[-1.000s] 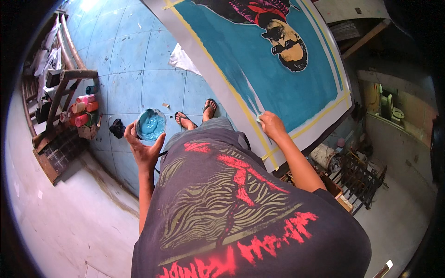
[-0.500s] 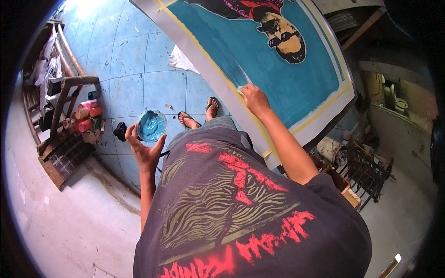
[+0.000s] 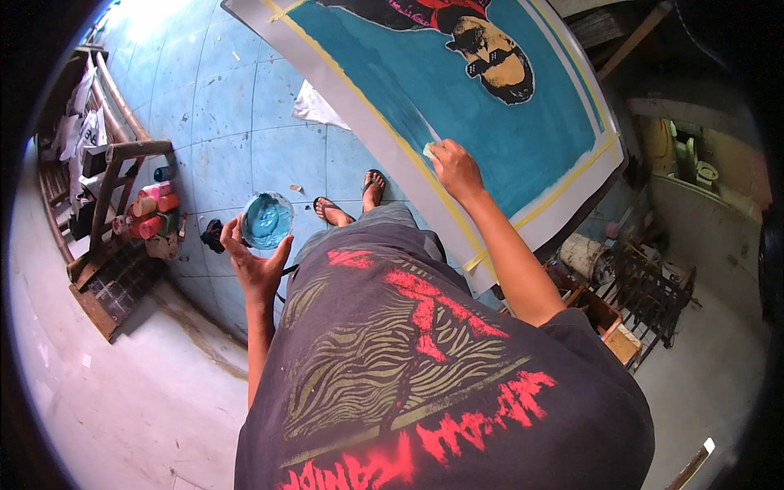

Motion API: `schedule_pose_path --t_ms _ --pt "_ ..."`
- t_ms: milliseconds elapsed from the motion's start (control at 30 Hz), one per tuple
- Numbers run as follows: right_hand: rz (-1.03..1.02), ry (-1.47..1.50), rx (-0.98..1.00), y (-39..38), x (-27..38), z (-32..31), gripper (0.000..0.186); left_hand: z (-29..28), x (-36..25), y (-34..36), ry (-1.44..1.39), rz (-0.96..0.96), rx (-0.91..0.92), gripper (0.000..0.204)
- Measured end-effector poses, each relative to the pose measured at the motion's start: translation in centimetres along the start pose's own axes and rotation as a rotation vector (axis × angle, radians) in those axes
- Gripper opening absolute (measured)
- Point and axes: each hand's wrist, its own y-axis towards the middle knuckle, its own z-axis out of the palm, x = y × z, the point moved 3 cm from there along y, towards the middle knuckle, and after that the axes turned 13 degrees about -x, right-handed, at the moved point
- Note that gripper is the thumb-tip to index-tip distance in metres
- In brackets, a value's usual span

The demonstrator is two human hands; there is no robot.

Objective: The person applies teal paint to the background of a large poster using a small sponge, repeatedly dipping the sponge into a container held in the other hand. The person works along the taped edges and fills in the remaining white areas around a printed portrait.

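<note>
My left hand (image 3: pixel 258 265) grips a round tub of blue paint (image 3: pixel 268 220), its fingers and thumb around the rim. The paint inside is thick and swirled. My right hand (image 3: pixel 456 171) pinches a small pale sponge-like piece (image 3: pixel 429 151) at the left side of a large painting (image 3: pixel 531 159). Blue covers most of that sheet around an upside-down painted figure (image 3: pixel 494 61). Yellow masking tape (image 3: pixel 359 91) runs along the white border. A lighter streak (image 3: pixel 425 122) lies in the blue beside my fingers. Whether the piece touches the surface I cannot tell.
Blue floor tiles (image 3: pixel 224 155) carry paint specks. Several paint bottles (image 3: pixel 151 208) stand by a wooden frame (image 3: pixel 110 188) on the left. A black crumpled thing (image 3: pixel 212 235) lies near the tub. A white cloth (image 3: pixel 318 108) lies beyond my feet. Right of the painting stands a stained bucket (image 3: pixel 581 255).
My right hand has moved slightly up and to the right with the pale sponge-like piece. The left hand still holds the tub in nearly the same place.
</note>
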Motion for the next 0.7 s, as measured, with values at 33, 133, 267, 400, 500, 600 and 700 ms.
schedule_pose_path --t_ms 33,133,267,400,500,600,700 --pt "0.026 0.014 -0.012 0.1 0.1 0.2 0.023 0.0 -0.1 0.0 -0.006 0.002 0.003 0.093" --pt "0.105 0.063 -0.096 0.0 0.0 0.6 0.023 -0.1 -0.1 0.1 0.008 0.022 0.012 0.093" --pt "0.243 0.15 -0.292 -0.6 -0.6 -0.6 0.022 -0.1 0.0 0.3 -0.017 0.036 0.041 0.095" --pt "0.399 0.215 -0.37 -1.2 -1.7 -2.0 0.022 2.2 -0.3 0.8 0.026 0.159 0.157 0.101" --pt "0.478 0.261 -0.416 -1.9 -3.1 -2.7 0.022 6.2 -3.0 2.1 0.023 0.238 0.471 0.103" --pt "0.501 0.262 -0.449 -3.0 -3.8 -3.5 0.022 11.5 -6.0 2.6 -0.057 0.427 0.744 0.104" --pt "0.527 0.253 -0.454 -3.9 -3.7 -4.3 0.022 16.6 -6.2 1.9 0.01 0.551 1.02 0.117"
